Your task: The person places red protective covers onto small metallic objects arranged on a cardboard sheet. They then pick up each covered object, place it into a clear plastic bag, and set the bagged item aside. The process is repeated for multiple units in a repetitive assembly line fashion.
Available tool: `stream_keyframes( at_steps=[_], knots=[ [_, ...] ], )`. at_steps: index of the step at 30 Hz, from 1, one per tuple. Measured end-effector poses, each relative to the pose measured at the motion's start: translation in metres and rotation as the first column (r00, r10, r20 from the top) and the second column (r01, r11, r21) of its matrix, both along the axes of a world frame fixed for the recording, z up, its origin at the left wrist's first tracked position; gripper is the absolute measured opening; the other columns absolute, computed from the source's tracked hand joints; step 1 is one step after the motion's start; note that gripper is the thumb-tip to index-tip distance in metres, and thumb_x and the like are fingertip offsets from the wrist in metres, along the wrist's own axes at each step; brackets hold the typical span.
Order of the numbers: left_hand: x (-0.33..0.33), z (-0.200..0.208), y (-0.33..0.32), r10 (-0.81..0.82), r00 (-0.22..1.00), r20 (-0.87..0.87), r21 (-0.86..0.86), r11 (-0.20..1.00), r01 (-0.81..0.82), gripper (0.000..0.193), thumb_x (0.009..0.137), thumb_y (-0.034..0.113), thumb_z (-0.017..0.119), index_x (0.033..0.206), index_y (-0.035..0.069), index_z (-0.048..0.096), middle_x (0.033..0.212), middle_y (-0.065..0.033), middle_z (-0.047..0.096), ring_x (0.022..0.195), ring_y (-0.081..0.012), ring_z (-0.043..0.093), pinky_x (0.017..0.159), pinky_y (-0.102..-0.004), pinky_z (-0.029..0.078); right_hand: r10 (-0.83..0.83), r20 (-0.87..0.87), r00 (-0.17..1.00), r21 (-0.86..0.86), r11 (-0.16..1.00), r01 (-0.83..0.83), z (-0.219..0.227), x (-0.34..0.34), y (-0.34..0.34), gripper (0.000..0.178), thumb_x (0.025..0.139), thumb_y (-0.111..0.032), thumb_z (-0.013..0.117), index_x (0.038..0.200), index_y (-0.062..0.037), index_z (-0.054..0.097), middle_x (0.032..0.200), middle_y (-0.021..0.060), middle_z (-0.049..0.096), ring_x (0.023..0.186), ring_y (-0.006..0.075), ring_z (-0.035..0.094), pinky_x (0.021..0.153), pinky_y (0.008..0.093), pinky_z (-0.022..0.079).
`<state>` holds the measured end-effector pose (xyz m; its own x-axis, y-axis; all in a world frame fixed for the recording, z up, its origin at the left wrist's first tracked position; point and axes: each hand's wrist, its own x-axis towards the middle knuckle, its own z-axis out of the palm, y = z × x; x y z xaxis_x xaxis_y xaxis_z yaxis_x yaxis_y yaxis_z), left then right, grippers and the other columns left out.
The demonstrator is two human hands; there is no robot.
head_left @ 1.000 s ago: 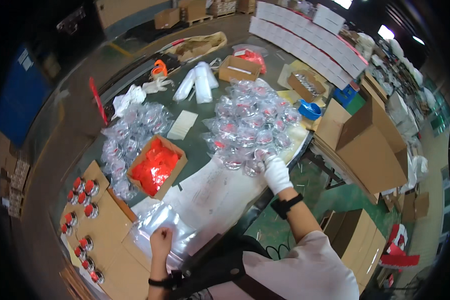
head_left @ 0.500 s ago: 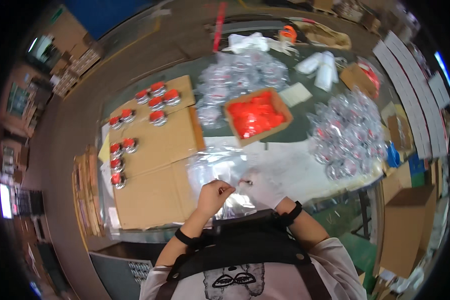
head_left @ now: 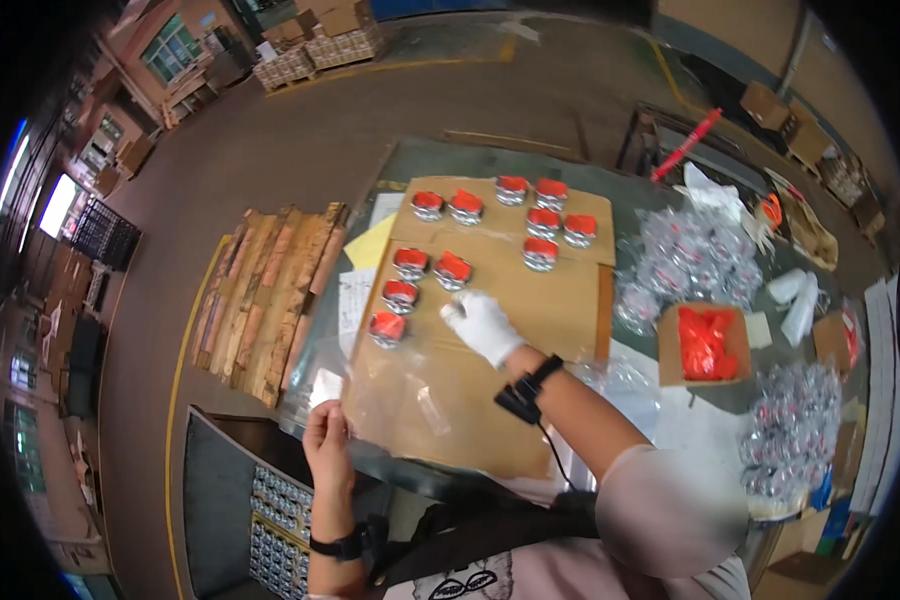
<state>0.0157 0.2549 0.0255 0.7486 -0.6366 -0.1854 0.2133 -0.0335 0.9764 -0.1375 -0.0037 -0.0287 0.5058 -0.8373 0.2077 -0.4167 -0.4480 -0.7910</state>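
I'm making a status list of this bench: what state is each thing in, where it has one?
Cardboard, lying flat.
Red-topped pieces, standing, unbagged.
Clear bag, limp; sealed or open unclear.
Box, open, holding red packets.
Heaped pieces, in clear plastic.
Left hand, bare, fingers apparently closed on the clear bag's edge.
Right hand, gloved, over the cardboard, grip unclear.

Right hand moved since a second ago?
Yes, leftward: the right hand was to the right of the box of red pieces; now it is left of that box, over the cardboard sheet.
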Motion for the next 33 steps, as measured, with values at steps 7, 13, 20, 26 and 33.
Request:
stream_keyframes(
  at_steps=[7,13,20,26,33],
  knots=[
    [0.002,0.036,-0.056,-0.322,0.605,0.728,0.383,0.923,0.029,0.011,0.086,0.001,0.055,0.097,0.002,0.054,0.066,-0.0099,0.054,0.060,-0.0181,0.055,0.054,-0.0309,0.044,-0.120,-0.606,0.787,-0.213,0.977,-0.015,-0.048,0.063,-0.079,0.021,0.084,-0.012,0.051,0.084,-0.0069,0.071,0.089,0.0173,0.069,0.080,0.0337,0.068,0.070,0.0445,0.055],
    [-0.051,-0.144,-0.083,-0.666,0.581,0.467,0.459,0.745,0.485,0.023,0.091,0.026,0.057,0.091,0.004,0.063,0.077,-0.0223,0.063,0.077,-0.0386,0.064,0.066,-0.0458,0.050,-0.066,0.010,0.998,0.786,0.618,0.033,0.024,-0.029,-0.005,0.019,0.088,-0.026,0.063,0.087,-0.0092,0.070,0.069,-0.0011,0.064,0.048,0.0040,0.047,0.043,0.0208,0.033],
    [-0.100,-0.170,-0.086,-0.369,0.929,-0.030,0.227,0.902,0.366,0.032,0.099,0.031,0.046,0.117,0.013,0.065,0.084,-0.0186,0.066,0.070,-0.0317,0.065,0.064,-0.0409,0.051,0.112,-0.082,0.990,0.175,0.980,-0.096,-0.044,-0.085,0.127,0.046,0.084,-0.014,0.062,0.125,0.0009,0.046,0.102,0.0177,0.065,0.084,0.0324,0.065,0.077,0.0417,0.052],
    [-0.091,-0.067,-0.052,-0.668,0.489,0.561,0.382,0.733,0.563,0.031,0.098,0.034,0.047,0.115,0.015,0.065,0.096,-0.0150,0.067,0.087,-0.0346,0.065,0.078,-0.0425,0.052,0.275,-0.300,0.913,0.241,0.948,-0.207,-0.053,-0.058,0.123,0.034,0.086,-0.026,0.064,0.109,-0.0029,0.054,0.090,0.0161,0.064,0.073,0.0357,0.063,0.066,0.0451,0.050],
    [-0.088,-0.075,-0.071,-0.406,0.885,0.230,-0.035,0.905,0.425,0.030,0.101,0.027,0.045,0.110,0.003,0.061,0.089,-0.0101,0.067,0.084,-0.0214,0.066,0.078,-0.0356,0.053,0.272,0.090,0.958,0.448,0.848,-0.283,0.018,-0.064,0.115,0.038,0.084,-0.026,0.066,0.114,-0.0031,0.057,0.104,0.0169,0.062,0.090,0.0306,0.062,0.079,0.0395,0.051]
  ],
)
